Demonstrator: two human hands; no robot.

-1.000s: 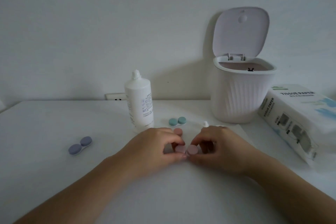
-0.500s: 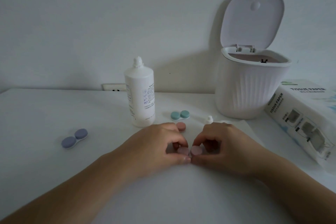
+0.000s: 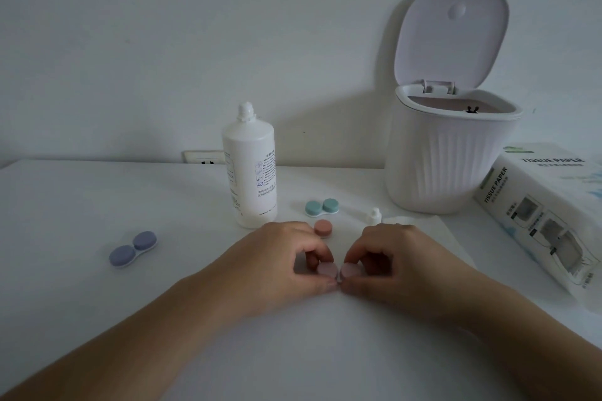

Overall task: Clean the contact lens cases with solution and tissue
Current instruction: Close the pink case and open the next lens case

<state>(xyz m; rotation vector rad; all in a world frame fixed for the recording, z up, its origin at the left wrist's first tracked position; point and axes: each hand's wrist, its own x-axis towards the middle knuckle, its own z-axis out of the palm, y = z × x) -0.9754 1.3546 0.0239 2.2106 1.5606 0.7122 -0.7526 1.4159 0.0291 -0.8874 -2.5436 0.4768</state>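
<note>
Curled fingers (image 3: 321, 257) of both hands clamp and half hide a small pink double-capped lens case (image 3: 337, 271); the open ribbed white bin's (image 3: 446, 169) contents are unclear.

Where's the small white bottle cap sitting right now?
In the head view, the small white bottle cap stands on the table right of centre, between the teal lens case and the white ribbed bin, just beyond the right hand.
</note>
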